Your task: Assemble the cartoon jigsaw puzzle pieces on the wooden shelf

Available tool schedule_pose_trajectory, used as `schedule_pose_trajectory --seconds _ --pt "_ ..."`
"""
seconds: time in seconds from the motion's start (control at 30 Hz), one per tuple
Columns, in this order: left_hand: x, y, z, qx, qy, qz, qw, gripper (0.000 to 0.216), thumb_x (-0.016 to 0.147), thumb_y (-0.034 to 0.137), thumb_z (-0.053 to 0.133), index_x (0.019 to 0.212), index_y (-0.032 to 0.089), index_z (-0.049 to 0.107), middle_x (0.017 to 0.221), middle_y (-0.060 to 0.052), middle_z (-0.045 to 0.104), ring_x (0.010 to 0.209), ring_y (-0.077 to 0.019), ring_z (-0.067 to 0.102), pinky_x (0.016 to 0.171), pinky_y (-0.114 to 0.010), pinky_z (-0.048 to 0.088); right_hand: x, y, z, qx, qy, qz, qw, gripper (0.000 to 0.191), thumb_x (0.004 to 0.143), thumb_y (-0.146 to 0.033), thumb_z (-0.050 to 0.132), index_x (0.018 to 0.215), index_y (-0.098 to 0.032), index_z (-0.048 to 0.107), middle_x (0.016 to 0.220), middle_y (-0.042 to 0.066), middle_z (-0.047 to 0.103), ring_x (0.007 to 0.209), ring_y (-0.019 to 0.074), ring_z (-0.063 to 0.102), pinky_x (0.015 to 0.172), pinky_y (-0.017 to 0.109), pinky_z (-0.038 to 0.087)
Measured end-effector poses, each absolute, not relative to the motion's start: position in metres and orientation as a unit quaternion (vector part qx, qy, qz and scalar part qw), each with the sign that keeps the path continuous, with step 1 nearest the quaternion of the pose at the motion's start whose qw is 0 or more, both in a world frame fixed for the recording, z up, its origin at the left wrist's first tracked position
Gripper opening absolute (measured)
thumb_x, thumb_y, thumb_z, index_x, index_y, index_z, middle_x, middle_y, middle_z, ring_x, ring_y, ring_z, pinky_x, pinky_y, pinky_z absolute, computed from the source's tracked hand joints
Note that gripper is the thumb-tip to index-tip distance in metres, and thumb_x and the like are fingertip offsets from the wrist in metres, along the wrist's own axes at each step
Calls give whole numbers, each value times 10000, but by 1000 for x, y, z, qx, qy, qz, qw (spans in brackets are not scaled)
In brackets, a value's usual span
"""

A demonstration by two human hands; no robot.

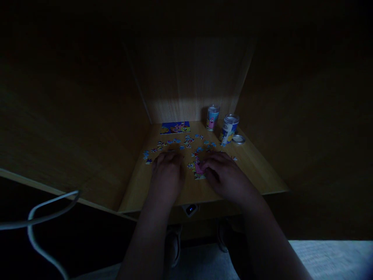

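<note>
The two forearms (150,237) lay nearest the camera, reaching over a wooden worktop (259,171). A joined puzzle section (199,167) with a pink figure lay flat between the hands. The right hand's (223,171) bent fingers met its right side; whether they pinched a piece could not be told. The left hand (168,169) was palm-down, fingertips hidden, its grip undetermined. The section was judged light, thin and fairly stiff, but weak at its interlocks: best slid flat, held at opposite outer edges. Loose pieces (175,141) beyond appeared suited to a light edge pinch.
</note>
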State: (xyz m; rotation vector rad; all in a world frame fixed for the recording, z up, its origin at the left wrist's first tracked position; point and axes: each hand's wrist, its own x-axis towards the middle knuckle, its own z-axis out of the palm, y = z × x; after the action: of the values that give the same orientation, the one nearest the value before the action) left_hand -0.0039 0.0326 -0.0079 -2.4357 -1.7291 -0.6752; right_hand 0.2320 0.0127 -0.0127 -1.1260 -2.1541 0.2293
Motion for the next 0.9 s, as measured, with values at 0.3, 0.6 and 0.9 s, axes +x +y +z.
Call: schedule_pose_trajectory --seconds 0.3,0.6,0.9 --pt "-11 18 -2 -802 -554 -222 22 188 1072 202 642 982 230 804 1040 -92 833 1076 -345 737 1022 -540 577 231 11 -9 -439 -829 92 334 214 1066 -92 647 1068 -267 772 1175 45 812 1183 270 715 1100 476 542" --pt "-17 15 -1 -794 -546 -268 -4 149 1044 183 686 1111 243 805 1248 -103 797 1213 -343 716 1123 -550 566 231 11 -8 -442 -825 97 339 210 1056 -85 658 1064 -259 778 1175 50 808 1179 267 715 1101 471 544" --pt "-17 18 -10 -783 -550 -289 -1 51 1033 198 726 1004 233 751 1286 -123 769 1275 -360 693 1163 -582 552 232 13 -14 -423 -827 102 355 239 1038 -53 672 1077 -267 773 1166 39 822 1173 263 727 1097 473 542"
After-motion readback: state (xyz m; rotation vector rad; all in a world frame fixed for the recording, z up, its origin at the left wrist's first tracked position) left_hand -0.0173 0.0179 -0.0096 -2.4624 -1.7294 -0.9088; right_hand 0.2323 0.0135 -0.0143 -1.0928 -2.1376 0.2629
